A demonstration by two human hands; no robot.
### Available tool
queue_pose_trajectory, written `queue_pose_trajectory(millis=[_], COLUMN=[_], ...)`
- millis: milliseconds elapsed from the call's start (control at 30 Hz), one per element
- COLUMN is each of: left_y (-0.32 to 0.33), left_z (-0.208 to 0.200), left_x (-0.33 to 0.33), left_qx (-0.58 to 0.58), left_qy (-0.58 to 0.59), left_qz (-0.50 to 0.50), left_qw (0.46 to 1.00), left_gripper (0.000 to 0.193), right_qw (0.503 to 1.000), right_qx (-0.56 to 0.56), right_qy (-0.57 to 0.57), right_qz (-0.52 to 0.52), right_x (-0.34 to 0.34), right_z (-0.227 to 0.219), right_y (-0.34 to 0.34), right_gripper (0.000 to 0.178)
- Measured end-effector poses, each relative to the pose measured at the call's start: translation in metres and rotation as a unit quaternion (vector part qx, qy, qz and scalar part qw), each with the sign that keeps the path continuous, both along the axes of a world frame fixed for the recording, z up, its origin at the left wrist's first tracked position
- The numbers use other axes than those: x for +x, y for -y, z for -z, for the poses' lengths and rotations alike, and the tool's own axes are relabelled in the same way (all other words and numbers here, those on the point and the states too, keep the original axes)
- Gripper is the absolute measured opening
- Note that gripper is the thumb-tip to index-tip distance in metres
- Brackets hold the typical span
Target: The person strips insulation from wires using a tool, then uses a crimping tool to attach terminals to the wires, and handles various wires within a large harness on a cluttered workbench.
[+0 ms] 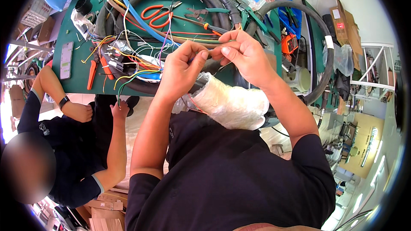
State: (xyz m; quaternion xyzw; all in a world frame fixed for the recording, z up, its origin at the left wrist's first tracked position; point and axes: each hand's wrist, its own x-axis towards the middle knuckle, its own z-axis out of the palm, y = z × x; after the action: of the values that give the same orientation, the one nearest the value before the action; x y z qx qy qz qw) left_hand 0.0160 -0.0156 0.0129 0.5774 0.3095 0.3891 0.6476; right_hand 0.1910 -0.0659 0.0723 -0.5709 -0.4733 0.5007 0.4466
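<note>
"Thin wire (209,54), is it, pinched up there in the middle?"

"Looks like it, though so little shows that I wouldn't swear to the kind. It's right where the left hand (184,66) and the right hand (249,57) meet, near the edge of the green worktop (77,83)."

"Which hand is nearer?"

"Neither, to my eye. It lies to the right of the left hand and to the left of the right hand, between the two sets of fingertips. What I can make out of its long axis seems to run crosswise, from one hand towards the other."

"And the grips?"

"The left hand is drawn into a narrow pinch, thumb against forefinger. The right hand is pinched too, its other fingers loosely bent. Whether both have the same bit, I can't tell."

"What's that pale bulk under them?"

"A film-wrapped bundle (235,107), slanting just below the hands. Beyond them there's a thick black cable coil (232,10), with orange-handled scissors (171,9) lying within its loop."

"Someone else is at it, over on the left."

"Yes, a co-worker's hand (120,108) at the end of a green wire (119,92), well apart from these two."
</note>
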Motion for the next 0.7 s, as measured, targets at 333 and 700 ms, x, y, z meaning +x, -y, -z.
queue_pose_trajectory(millis=[333,700], left_y=[0.001,0.001], left_z=[0.000,-0.001], left_x=[0.000,0.000], left_qx=[-0.009,-0.020], left_qy=[0.005,0.021], left_qz=[0.010,0.008], left_qw=[1.000,1.000], left_gripper=[0.005,0.005], right_qw=[0.999,0.999], right_qx=[-0.014,-0.004], right_qy=[-0.032,-0.047], right_qz=[-0.012,-0.002], right_x=[0.001,-0.003], right_z=[0.008,0.015], right_y=[-0.003,-0.006], right_gripper=[0.017,0.016])
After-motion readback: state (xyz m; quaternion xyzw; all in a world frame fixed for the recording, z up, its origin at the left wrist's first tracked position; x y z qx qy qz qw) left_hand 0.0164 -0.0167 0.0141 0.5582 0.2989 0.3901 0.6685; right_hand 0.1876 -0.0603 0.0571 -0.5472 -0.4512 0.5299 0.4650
